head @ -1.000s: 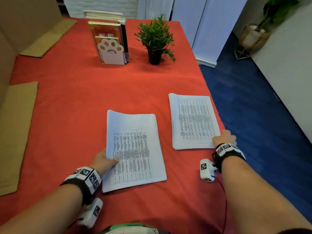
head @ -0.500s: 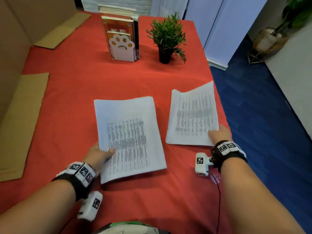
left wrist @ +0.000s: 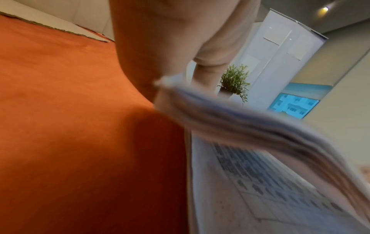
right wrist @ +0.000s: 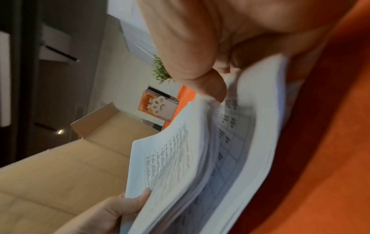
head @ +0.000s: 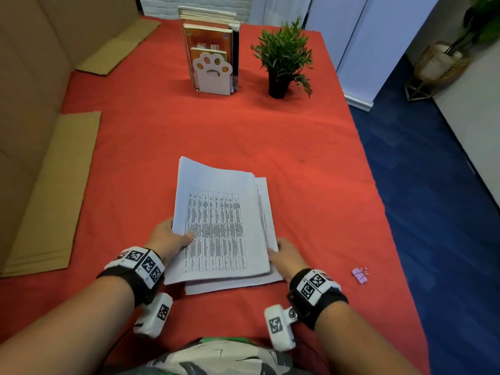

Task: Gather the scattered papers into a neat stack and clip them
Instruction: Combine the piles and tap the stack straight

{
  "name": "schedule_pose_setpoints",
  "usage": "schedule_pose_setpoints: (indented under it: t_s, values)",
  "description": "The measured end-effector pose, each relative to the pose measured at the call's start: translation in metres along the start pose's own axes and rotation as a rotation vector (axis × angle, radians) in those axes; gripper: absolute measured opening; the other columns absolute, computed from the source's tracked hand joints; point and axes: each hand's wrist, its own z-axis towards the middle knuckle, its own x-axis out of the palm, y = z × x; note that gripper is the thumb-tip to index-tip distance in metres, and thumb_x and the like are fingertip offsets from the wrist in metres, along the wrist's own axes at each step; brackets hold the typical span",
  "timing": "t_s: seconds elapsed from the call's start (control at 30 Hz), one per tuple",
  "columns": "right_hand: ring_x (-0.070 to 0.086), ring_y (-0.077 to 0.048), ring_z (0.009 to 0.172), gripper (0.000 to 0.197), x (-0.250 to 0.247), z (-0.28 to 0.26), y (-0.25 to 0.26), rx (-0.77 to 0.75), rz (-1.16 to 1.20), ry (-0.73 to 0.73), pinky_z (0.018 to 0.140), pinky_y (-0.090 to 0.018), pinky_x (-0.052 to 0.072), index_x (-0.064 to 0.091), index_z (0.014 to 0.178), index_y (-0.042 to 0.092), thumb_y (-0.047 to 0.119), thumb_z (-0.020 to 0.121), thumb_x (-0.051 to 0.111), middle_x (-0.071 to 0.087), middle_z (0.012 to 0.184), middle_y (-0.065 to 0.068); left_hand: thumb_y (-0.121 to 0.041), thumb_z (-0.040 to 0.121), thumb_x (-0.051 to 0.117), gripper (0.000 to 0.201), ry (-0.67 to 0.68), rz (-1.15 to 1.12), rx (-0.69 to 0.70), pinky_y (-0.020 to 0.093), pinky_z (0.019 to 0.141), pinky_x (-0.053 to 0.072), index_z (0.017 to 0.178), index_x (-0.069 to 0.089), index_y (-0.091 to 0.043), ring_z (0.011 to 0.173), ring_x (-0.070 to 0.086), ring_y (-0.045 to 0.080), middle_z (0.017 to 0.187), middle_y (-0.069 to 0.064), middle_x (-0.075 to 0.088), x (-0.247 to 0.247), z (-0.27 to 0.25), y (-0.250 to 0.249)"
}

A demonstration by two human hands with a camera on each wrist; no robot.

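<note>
Two bundles of papers lie one on the other near the front edge of the red-covered counter, roughly midway between its left and right edges. The upper bundle sits skewed on the lower, so the lower sheets show along the right side and the near end. The top page carries a printed table of small dense type, too fine to read.

The left hand grips the left edge of the upper bundle, thumb on top of the page and fingers underneath. The right hand holds the near right corner of the papers, thumb against the edge of the sheets and fingers curled under them; the right wrist view shows the pages fanned apart there.

A small lilac binder clip lies on the counter near its right edge, well apart from the papers.

Toward the far edge stand a white paw-shaped bookend fronting a row of books, whose cover lettering is unreadable, and beside them a potted plant. Flat cardboard lies along the left edge.
</note>
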Motion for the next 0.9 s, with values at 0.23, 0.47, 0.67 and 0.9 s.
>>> schedule_pose_setpoints:
  t_s: [0.23, 0.47, 0.67, 0.9]
  values:
    - [0.053, -0.032, 0.114, 0.046, -0.013, 0.006, 0.014, -0.149, -0.406, -0.087, 0.092, -0.029, 0.041, 0.053, 0.127, 0.006, -0.004, 0.086, 0.036, 0.057, 0.123, -0.019, -0.008, 0.081, 0.069, 0.040, -0.010, 0.039, 0.027, 0.046, 0.090, 0.052, 0.118, 0.055, -0.009, 0.096, 0.065, 0.029, 0.109, 0.008, 0.067, 0.010, -0.009, -0.001]
    - [0.057, -0.035, 0.098, 0.034, -0.002, 0.008, 0.014, -0.142, -0.452, -0.081, 0.081, -0.030, 0.043, 0.060, 0.101, -0.002, -0.009, 0.078, 0.036, 0.056, 0.112, -0.023, -0.020, 0.080, 0.069, 0.050, -0.040, 0.302, 0.135, 0.043, 0.098, 0.047, 0.124, 0.049, -0.005, 0.111, 0.058, 0.033, 0.122, 0.015, 0.059, 0.029, -0.016, -0.002]
    - [0.054, -0.035, 0.113, 0.030, -0.011, 0.014, 0.028, -0.083, -0.463, -0.142, 0.092, -0.034, 0.042, 0.055, 0.116, -0.005, 0.006, 0.093, 0.038, 0.056, 0.123, -0.025, -0.028, 0.091, 0.050, 0.050, -0.171, 0.490, 0.031, 0.045, 0.108, 0.030, 0.134, 0.038, -0.006, 0.130, 0.033, 0.040, 0.142, 0.020, 0.032, 0.022, -0.011, -0.014]
    - [0.059, -0.027, 0.099, 0.037, 0.017, -0.001, 0.035, -0.083, -0.095, -0.076, 0.077, -0.023, 0.040, 0.052, 0.117, 0.004, -0.008, 0.084, 0.040, 0.060, 0.101, -0.008, -0.001, 0.092, 0.036, 0.044, -0.132, 0.173, 0.138, 0.029, 0.085, 0.038, 0.135, 0.040, -0.012, 0.107, 0.055, 0.031, 0.128, 0.016, 0.056, 0.025, -0.011, -0.015]
